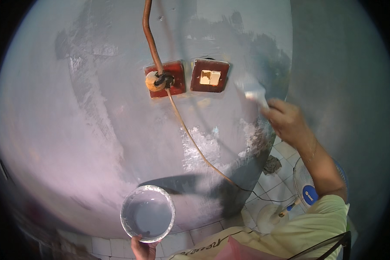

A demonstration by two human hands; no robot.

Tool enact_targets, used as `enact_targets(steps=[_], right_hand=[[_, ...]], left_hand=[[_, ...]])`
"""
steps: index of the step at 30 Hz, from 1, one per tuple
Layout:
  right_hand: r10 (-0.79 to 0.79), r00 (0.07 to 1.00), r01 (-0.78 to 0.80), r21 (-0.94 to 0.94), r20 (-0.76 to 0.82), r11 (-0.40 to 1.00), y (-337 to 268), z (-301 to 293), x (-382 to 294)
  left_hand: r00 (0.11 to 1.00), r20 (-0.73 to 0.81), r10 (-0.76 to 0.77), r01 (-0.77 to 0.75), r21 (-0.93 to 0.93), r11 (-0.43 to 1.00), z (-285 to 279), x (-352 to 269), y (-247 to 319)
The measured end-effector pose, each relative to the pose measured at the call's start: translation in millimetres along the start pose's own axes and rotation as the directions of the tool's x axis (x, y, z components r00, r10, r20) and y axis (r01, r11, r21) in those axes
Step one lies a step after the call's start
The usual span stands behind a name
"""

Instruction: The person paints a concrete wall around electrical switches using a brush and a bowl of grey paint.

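My right hand (286, 122) is closed around the handle of a paintbrush (256, 93), whose blurred bristles are at the grey wall, right of the light switch. With my left hand (143, 248) I grip the lower rim of a round bucket (127, 213) holding grey paint (152, 214). The wall (143, 139) is patchy, with darker grey strokes and rough whitish areas. A reddish-brown switch plate (197, 83) with two pale rockers is tilted on it. To its left, a plug (152, 81) sits in a red socket plate (178, 71).
A thick brown cable (151, 39) comes down to the socket. From there a thin cord (195, 143) runs down towards a blue-and-white fan (300, 182) on the tiled floor (273, 185). A crumpled rag (272, 164) lies near the wall's edge.
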State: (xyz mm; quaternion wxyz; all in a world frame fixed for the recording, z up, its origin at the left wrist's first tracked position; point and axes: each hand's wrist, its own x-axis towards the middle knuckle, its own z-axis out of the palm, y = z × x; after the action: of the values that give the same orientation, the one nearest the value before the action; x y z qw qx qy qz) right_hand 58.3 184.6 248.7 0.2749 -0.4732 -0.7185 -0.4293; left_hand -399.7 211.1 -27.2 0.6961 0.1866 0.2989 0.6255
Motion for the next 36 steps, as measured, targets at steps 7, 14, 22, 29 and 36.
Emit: enact_targets(steps=[7, 14, 22, 29, 36], right_hand=[[0.096, 0.977, -0.075, 0.113, -0.191, 0.991, -3, -40, 18], [-0.174, 0.890, 0.076, -0.239, -0.422, 0.968, 45, 16, 50], [-0.134, 0.973, 0.123, 0.069, 0.188, 0.990, -56, 73, -84], [-0.009, 0.941, -0.106, 0.323, 0.337, 0.940, -88, 44, -59], [-0.115, 0.974, 0.105, -0.059, -0.196, 0.993, -89, 60, -9]], left_hand=[[0.999, 0.039, -0.012, 0.011, 0.024, 1.000, 9, -5, 2], [0.999, 0.041, 0.006, -0.008, 0.042, 0.999, 17, -14, 0], [0.999, 0.044, -0.004, 0.004, -0.003, 1.000, 7, -2, -4], [0.993, 0.117, -0.011, 0.013, -0.019, 1.000, 8, -5, 5], [0.970, 0.238, -0.056, 0.056, 0.008, 0.998, -5, 4, 14]])
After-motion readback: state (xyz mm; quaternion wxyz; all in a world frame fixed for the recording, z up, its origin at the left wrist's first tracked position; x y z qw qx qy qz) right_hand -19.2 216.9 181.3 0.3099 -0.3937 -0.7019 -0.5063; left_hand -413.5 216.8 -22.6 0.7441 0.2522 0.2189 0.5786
